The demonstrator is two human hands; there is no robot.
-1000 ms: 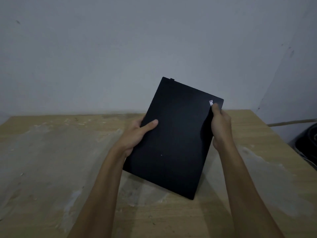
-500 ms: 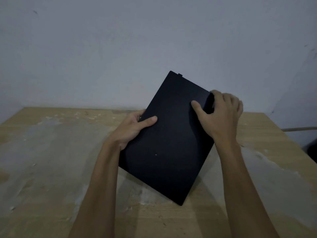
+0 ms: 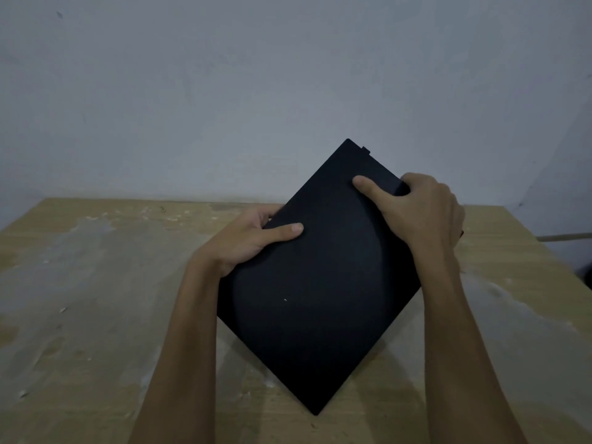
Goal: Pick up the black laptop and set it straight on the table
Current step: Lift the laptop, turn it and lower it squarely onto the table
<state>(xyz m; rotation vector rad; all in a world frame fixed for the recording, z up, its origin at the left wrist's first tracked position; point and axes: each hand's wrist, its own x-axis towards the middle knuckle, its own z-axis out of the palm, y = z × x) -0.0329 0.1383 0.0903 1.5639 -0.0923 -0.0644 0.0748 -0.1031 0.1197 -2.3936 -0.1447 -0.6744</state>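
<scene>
The closed black laptop is held above the wooden table, turned diagonally with one corner toward me and one toward the wall. My left hand grips its left edge, thumb lying across the lid. My right hand is wrapped over the upper right corner, thumb on the lid and fingers curled behind it. The logo corner is hidden under my right hand. Whether the near corner touches the table I cannot tell.
The table has a worn, pale-stained top and stands against a grey wall. Its right edge runs at the far right, with a cable and a dark object beyond it.
My right hand has shifted from the laptop's right edge up over its top right corner, covering the logo. The laptop has rotated further clockwise and sits lower in the view.
</scene>
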